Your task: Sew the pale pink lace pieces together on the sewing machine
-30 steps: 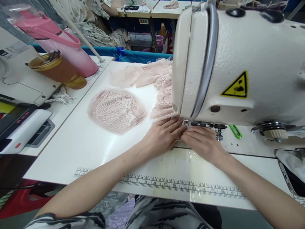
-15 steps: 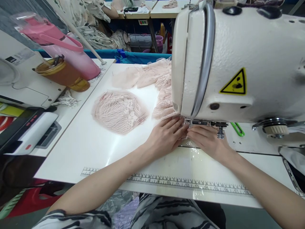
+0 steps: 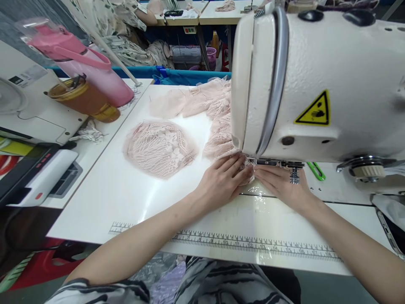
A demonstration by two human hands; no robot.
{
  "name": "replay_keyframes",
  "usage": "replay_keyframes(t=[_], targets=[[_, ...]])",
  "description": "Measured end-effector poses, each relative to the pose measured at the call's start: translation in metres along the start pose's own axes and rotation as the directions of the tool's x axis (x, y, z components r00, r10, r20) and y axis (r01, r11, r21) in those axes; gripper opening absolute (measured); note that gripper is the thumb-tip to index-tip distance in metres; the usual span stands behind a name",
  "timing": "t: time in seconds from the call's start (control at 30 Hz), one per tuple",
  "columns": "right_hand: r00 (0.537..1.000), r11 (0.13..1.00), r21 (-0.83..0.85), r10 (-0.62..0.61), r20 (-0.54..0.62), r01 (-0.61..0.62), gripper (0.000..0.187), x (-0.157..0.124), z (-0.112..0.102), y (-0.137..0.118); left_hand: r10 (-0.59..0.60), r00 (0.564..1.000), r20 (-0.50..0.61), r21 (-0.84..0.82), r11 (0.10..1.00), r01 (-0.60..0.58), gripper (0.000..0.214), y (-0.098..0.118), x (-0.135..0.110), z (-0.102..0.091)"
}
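A gathered piece of pale pink lace fabric (image 3: 220,131) runs under the head of a white sewing machine (image 3: 262,84). My left hand (image 3: 221,179) is closed on its near edge, thumb and fingers at the lace just left of the presser foot. To the right of that edge, my right hand (image 3: 283,185) lies low on the machine bed with its fingers stretched out toward the lace. Metal parts (image 3: 278,163) by the needle cover some of its fingers. The needle tip and the lace beneath the foot are hidden.
A separate lace cup piece (image 3: 160,147) lies on the white table (image 3: 104,190). Toward the left stand a pink bottle (image 3: 91,67) and an amber cup (image 3: 84,99). A green thread snipper (image 3: 315,171) rests behind my right hand; a phone (image 3: 390,232) is at the right edge.
My right hand has shifted slightly right, and its fingertips have parted from my left thumb, showing more lace between the hands. My left hand stays on the lace.
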State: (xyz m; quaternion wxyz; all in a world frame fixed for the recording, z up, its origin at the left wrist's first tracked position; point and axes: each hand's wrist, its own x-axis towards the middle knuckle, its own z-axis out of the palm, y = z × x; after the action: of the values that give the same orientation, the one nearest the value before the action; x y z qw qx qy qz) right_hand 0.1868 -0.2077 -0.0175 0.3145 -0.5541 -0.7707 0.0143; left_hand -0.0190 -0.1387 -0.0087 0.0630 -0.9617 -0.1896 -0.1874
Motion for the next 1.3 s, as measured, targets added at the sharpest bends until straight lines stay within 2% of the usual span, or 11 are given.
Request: replay_keyframes(t=[0.2, 0.3, 0.43, 0.53, 0.67, 0.97, 1.2, 1.3], targets=[[1.000, 1.000, -0.005, -0.002, 0.031, 0.002, 0.026, 0.000, -0.002, 0.002, -0.022, 1.000, 0.008, 0.020, 1.000, 0.022, 0.033, 0.001, 0.000, 0.004], [1.000, 0.997, -0.079, -0.025, 0.012, 0.026, 0.022, -0.001, -0.001, 0.002, 0.040, 0.999, -0.029, 0.025, 0.999, -0.040, 0.030, -0.003, -0.001, 0.005], [0.982, 0.953, -0.244, -0.189, -0.017, 0.179, 0.019, -0.007, 0.001, 0.003, 0.156, 0.988, -0.016, -0.016, 0.988, -0.157, 0.033, -0.013, -0.004, 0.003], [0.984, 0.946, -0.274, -0.175, 0.024, 0.175, 0.020, -0.012, 0.003, 0.002, 0.173, 0.985, 0.005, -0.068, 0.983, -0.172, 0.033, -0.020, -0.005, 0.000], [0.984, 0.968, -0.198, -0.138, 0.108, 0.158, 0.025, -0.014, 0.006, 0.001, 0.169, 0.986, -0.006, -0.113, 0.979, -0.169, 0.033, -0.024, -0.004, -0.004], [0.985, 0.977, -0.172, -0.097, 0.144, 0.122, 0.029, -0.015, 0.011, 0.004, 0.116, 0.993, 0.014, -0.073, 0.991, -0.115, 0.033, -0.023, -0.003, -0.003], [0.991, 0.941, -0.313, -0.116, 0.059, 0.129, 0.030, -0.013, 0.009, -0.001, 0.084, 0.996, -0.001, -0.014, 0.996, -0.084, 0.031, -0.019, -0.004, 0.000], [0.990, 0.937, -0.320, -0.140, 0.028, 0.141, 0.028, -0.010, 0.007, -0.003, 0.065, 0.998, 0.009, -0.006, 0.998, -0.065, 0.030, -0.017, -0.004, 0.001]])
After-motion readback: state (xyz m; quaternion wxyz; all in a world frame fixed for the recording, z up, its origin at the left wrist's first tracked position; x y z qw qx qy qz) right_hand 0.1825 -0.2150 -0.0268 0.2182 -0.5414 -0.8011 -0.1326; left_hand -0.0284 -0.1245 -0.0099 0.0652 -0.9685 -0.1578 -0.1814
